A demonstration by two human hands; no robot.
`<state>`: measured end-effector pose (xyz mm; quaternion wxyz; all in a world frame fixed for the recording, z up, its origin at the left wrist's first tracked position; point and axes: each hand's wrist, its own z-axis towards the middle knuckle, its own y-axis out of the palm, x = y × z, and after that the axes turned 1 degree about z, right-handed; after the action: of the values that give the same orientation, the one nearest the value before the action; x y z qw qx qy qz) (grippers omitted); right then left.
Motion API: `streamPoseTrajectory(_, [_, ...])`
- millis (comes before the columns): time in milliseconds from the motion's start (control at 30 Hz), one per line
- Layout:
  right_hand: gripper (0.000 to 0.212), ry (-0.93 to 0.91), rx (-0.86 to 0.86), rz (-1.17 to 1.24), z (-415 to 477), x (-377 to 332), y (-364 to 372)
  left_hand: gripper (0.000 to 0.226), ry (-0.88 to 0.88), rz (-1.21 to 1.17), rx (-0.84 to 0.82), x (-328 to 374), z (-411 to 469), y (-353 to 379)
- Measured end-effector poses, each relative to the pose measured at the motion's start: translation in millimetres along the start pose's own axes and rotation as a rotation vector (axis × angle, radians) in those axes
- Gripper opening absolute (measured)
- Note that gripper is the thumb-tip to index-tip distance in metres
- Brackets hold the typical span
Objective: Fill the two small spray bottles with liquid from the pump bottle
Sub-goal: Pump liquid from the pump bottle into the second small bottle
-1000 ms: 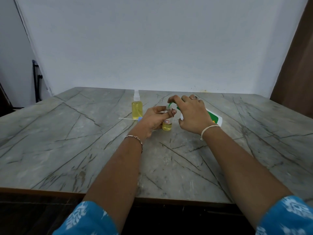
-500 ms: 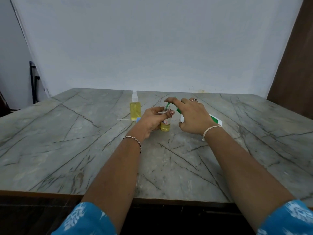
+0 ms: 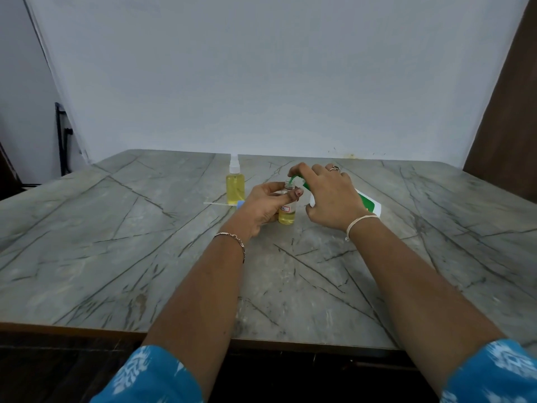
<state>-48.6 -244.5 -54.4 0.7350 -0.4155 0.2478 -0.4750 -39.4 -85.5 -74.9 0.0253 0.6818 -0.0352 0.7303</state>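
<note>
My left hand point(image 3: 266, 206) grips a small open spray bottle point(image 3: 287, 214), which stands on the table and is partly filled with yellow liquid. My right hand point(image 3: 328, 196) holds the white and green pump bottle point(image 3: 369, 203), tilted toward the small bottle. Its green nozzle point(image 3: 293, 179) sits over the small bottle's open neck, with my forefinger on the pump head. A second small spray bottle point(image 3: 235, 186), capped and full of yellow liquid, stands to the left.
A blue spray cap with its white tube point(image 3: 223, 203) lies on the grey marble table point(image 3: 145, 257) beside the capped bottle. A white backdrop rises behind the table. A brown panel stands at the right edge.
Both hands and the bottles keep almost the same pose. My right forefinger stays on the pump head over the small bottle's neck; the view shifts slightly.
</note>
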Motion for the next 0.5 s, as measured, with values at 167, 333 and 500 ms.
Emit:
streamPoseTrajectory(167, [0.081, -0.024, -0.015, -0.039, -4.2, 3.2, -2.1, 0.059, -0.003, 0.001, 0.011, 0.7, 0.1, -0.6])
streamPoseTrajectory(333, [0.076, -0.016, -0.016, 0.000, -3.1, 3.3, -2.0, 0.058, -0.001, 0.014, 0.008, 0.3, 0.4, -0.7])
streamPoseTrajectory(500, [0.067, -0.006, -0.004, 0.022, 1.1, 0.3, -0.2, 0.031, 0.003, 0.010, -0.013, 1.1, -1.0, -1.1])
